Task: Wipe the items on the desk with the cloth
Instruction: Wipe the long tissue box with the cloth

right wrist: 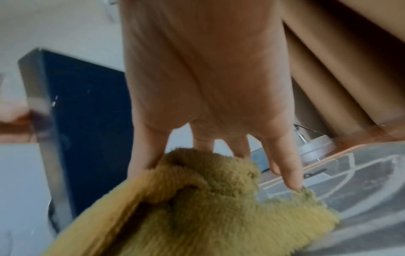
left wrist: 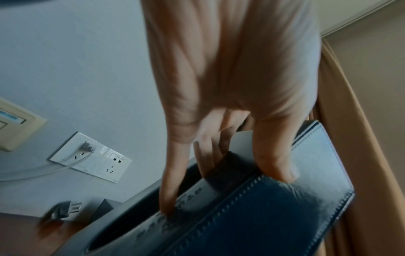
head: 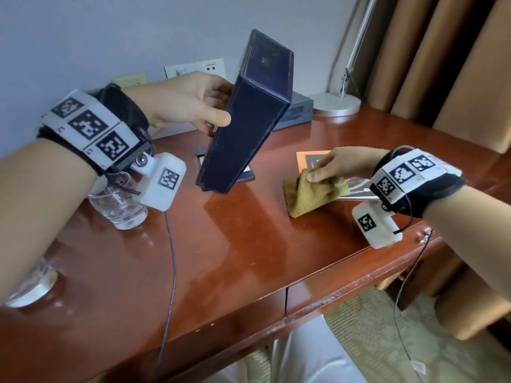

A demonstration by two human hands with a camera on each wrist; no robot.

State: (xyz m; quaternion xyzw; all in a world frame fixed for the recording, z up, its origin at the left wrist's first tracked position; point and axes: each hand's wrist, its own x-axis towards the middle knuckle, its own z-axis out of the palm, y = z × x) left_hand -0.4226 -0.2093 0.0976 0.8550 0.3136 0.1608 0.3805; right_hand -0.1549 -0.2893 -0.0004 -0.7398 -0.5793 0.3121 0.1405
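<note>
My left hand (head: 204, 106) grips a dark blue leather tissue box (head: 243, 125) and holds it tilted above the red-brown desk (head: 221, 258). In the left wrist view the fingers (left wrist: 171, 190) reach into the opening of the tissue box (left wrist: 274, 207) while the thumb presses its stitched side. My right hand (head: 329, 167) pinches a mustard-yellow cloth (head: 309, 193) that rests on the desk, partly over a printed card (head: 356, 189). The right wrist view shows the fingers (right wrist: 285, 166) bunching the cloth (right wrist: 197, 207), with the box (right wrist: 87, 129) to the left.
A drinking glass (head: 121, 205) stands under my left wrist, another glass (head: 30, 286) at the desk's left edge. A small black stand (head: 246, 172) sits behind the box. A dark box (head: 296, 111), a lamp base (head: 334, 105), wall sockets (head: 193, 69) and curtains (head: 442, 64) lie behind.
</note>
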